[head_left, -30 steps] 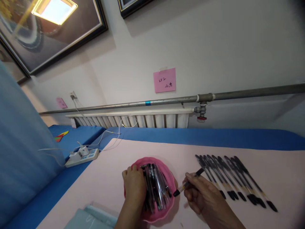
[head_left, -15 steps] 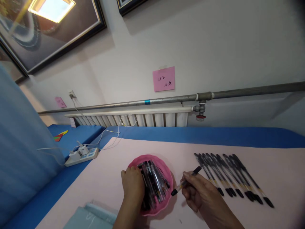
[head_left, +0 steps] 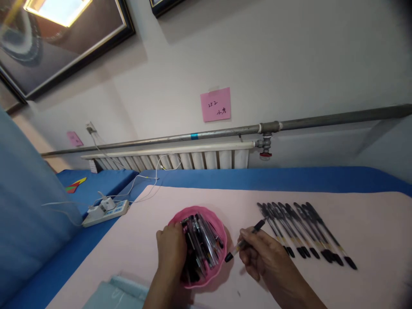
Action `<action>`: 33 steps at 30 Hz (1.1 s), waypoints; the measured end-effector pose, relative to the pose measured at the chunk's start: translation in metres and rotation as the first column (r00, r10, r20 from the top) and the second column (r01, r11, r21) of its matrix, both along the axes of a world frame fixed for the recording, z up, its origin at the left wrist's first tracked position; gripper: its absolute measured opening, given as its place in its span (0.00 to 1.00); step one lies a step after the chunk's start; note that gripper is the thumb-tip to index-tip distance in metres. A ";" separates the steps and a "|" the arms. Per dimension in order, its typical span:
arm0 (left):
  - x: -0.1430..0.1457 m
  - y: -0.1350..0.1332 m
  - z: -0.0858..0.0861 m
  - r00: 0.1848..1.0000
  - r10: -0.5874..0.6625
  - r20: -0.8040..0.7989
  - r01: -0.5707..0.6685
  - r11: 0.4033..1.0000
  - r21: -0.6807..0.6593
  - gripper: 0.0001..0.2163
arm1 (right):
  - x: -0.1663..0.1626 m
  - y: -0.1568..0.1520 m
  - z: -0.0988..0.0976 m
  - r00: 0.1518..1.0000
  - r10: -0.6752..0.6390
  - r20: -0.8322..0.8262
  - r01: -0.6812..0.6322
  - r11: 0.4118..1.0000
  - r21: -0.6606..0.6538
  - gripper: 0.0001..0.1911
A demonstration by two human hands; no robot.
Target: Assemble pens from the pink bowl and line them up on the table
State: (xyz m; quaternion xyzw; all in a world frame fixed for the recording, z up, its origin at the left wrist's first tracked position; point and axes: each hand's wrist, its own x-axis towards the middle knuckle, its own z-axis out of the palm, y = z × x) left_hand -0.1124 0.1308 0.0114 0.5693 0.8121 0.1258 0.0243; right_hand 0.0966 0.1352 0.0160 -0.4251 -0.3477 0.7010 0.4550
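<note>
Head view, from the left: a blue curtain (head_left: pixel 25 206), then a power strip (head_left: pixel 106 213), then a folded cloth (head_left: pixel 112 296) on the pink sheet (head_left: pixel 122 240). Next comes the left hand (head_left: pixel 171 248) at the left rim of the bowl (head_left: pixel 212 273), its fingers bent down toward the loose pens (head_left: pixel 202 242) inside; their tips are hidden, so I cannot tell whether they grip anything. That hand is back up, its forearm rising from the bottom edge. Right of the bowl, the right hand (head_left: pixel 262 253) pinches one pen (head_left: pixel 238 247) between thumb and curled fingers. The pen slants across the fingertips, its lower black end just beside the bowl's rim. This hand is turned partly palm up, its forearm reaching in from the lower right. Beyond it lies a slanted row of pens (head_left: pixel 302 234).
</note>
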 end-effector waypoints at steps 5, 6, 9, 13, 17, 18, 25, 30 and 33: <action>0.000 -0.006 0.008 0.539 -0.099 0.837 -0.188 0.954 0.234 0.08 | -0.005 -0.013 0.002 0.966 0.185 0.183 -0.207 0.972 0.111 0.18; 0.003 -0.007 0.009 0.290 -0.146 0.946 -0.230 0.949 0.217 0.10 | -0.007 -0.017 0.003 0.941 0.250 0.227 -0.284 0.950 0.131 0.18; 0.016 -0.011 0.014 -0.203 -0.155 0.967 -0.246 0.964 0.103 0.12 | -0.012 -0.028 0.006 0.858 0.394 0.330 -0.471 0.860 0.197 0.17; 0.034 -0.017 0.016 -0.402 -0.079 0.912 -0.166 0.986 0.012 0.10 | -0.014 -0.031 0.005 0.795 0.384 0.470 -0.550 0.783 0.290 0.15; 0.042 -0.020 0.015 -0.485 -0.076 0.871 -0.110 0.994 0.025 0.08 | -0.013 -0.027 -0.001 0.751 0.326 0.574 -0.568 0.763 0.310 0.16; 0.042 -0.021 0.015 -0.501 -0.077 0.862 -0.103 0.994 0.029 0.07 | -0.014 -0.027 -0.003 0.742 0.326 0.585 -0.576 0.757 0.309 0.16; 0.042 -0.020 0.013 -0.537 -0.085 0.839 -0.092 0.995 0.042 0.07 | -0.015 -0.027 -0.002 0.728 0.338 0.597 -0.581 0.767 0.273 0.17; 0.040 -0.019 0.011 -0.484 -0.075 0.872 -0.086 0.996 0.038 0.09 | -0.015 -0.028 0.002 0.746 0.306 0.592 -0.553 0.780 0.293 0.16; 0.038 -0.019 0.010 -0.461 -0.068 0.885 -0.101 0.995 0.025 0.10 | -0.015 -0.029 0.004 0.764 0.343 0.546 -0.543 0.798 0.260 0.17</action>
